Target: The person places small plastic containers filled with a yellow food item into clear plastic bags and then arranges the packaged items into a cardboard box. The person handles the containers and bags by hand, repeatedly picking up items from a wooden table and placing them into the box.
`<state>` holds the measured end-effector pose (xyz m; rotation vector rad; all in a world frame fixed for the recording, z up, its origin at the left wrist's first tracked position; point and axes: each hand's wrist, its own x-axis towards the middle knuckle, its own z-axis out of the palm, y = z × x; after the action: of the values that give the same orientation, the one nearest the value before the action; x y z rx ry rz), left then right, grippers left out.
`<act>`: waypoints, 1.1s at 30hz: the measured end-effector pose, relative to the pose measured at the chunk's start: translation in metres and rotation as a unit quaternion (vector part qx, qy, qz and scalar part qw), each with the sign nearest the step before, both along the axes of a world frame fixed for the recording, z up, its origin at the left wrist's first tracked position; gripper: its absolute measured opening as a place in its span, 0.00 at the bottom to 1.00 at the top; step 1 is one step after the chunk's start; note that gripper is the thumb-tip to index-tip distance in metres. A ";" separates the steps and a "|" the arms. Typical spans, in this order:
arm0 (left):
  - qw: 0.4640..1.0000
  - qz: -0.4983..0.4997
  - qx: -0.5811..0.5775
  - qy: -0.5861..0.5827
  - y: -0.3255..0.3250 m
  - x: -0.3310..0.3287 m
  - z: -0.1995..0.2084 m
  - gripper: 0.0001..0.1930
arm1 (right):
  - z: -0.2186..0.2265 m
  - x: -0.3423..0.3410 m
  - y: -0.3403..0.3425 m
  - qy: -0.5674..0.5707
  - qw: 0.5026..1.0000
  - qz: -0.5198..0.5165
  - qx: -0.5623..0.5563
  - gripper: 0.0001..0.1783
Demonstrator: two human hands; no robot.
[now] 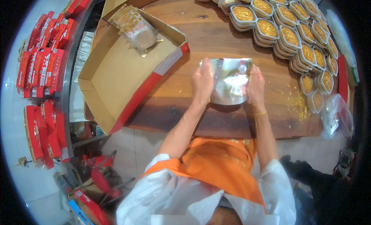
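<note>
Over the wooden table, both my hands hold a shiny silver plastic pouch (pixel 228 83) with printed patches. My left hand (pixel 203 82) is closed on its left edge, thumb on top. Gripping the opposite edge is my right hand (pixel 256 87), its fingers partly hidden behind the pouch. Glare on the film hides whatever is inside. To the left lies an open red cardboard box (pixel 119 85) with a plain brown inside. Several clear packaged pastries (pixel 141 33) lean in a row at its far end.
Stacks of golden mooncakes in clear plastic trays (pixel 267 28) crowd the table's (pixel 185 35) far right. Yellow crumbs (pixel 297 103) lie near a clear plastic bag (pixel 336 116) at the right edge. Folded red cartons (pixel 40 72) are piled at the far left.
</note>
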<state>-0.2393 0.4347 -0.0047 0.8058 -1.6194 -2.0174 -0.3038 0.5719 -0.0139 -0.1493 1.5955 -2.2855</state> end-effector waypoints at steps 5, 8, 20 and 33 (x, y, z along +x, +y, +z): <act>0.982 0.064 -0.130 -0.123 -0.021 0.001 -0.036 0.24 | -0.011 -0.014 -0.002 0.177 0.938 -0.066 0.291 0.17; 0.964 0.038 -0.204 -0.168 -0.022 0.003 -0.027 0.24 | 0.022 -0.005 0.011 0.308 0.877 -0.091 0.357 0.18; 0.756 0.030 -0.653 0.016 -0.007 0.007 0.028 0.11 | 0.000 0.019 -0.013 0.579 0.652 0.108 0.477 0.21; 0.803 -0.243 -0.544 0.013 0.007 -0.013 -0.012 0.16 | 0.008 -0.006 0.012 0.338 0.871 0.162 0.318 0.22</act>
<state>-0.2520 0.4419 -0.0167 -0.0987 -2.6616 -0.9197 -0.3099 0.5836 -0.0056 -1.0413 2.3446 -1.4032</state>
